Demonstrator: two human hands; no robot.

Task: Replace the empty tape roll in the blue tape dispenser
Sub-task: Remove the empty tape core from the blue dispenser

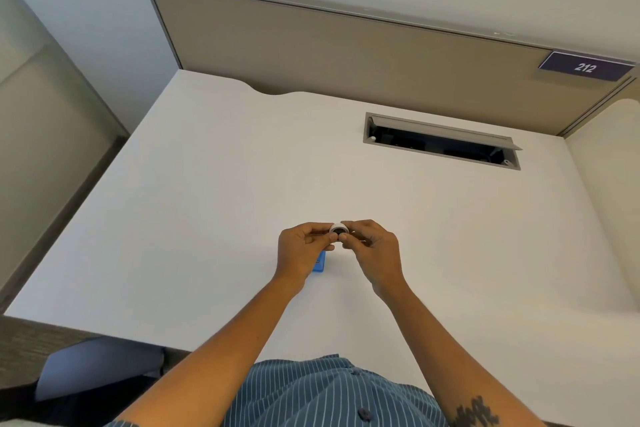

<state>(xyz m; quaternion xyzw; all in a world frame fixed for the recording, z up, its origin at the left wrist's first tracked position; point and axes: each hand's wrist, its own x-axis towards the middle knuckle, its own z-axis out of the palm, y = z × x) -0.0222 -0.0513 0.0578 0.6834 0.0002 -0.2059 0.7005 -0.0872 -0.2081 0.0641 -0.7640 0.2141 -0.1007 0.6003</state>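
left hand (302, 251) and right hand (372, 250) meet fingertip to fingertip, both pinching a small white tape roll with a dark core (338, 229) between them. the blue plastic tape dispenser (319, 262) shows just below the roll, mostly hidden behind the left hand. all of it sits over the middle of the white desk (214, 204), nearer its front edge, well apart from the grey cable slot (441, 139) by the back edge.

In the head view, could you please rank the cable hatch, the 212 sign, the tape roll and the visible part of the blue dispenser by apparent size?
1. cable hatch
2. 212 sign
3 and 4. tape roll and blue dispenser: both look similarly small, partly hidden by the hands, so unranked.
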